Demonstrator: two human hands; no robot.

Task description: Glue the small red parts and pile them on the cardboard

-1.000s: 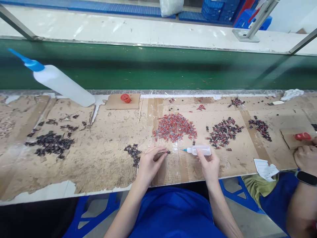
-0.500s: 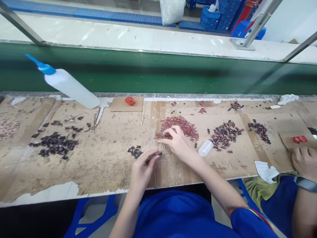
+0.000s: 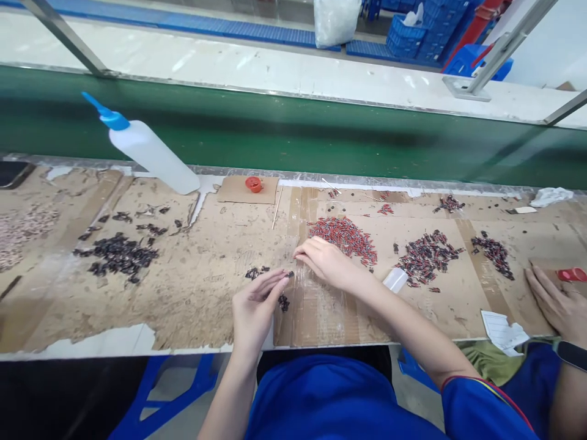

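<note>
Right hand (image 3: 328, 263) withdrawn, small dark part (image 3: 290, 274) pinched

The left hand (image 3: 254, 307) was raised with its wrist bent back, thumb and forefinger pinched together at the tips. The right hand (image 3: 326, 263) lay palm down, arm crossing inward, its fingers stretched toward the left fingertips, just beside them but apart.

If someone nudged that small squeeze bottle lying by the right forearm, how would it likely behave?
The small squeeze bottle lies on its side on the cardboard, so it would probably roll. It looks like thin translucent plastic, likely light and easily squashed. A roll could scatter the nearby dark-and-red parts.
</note>
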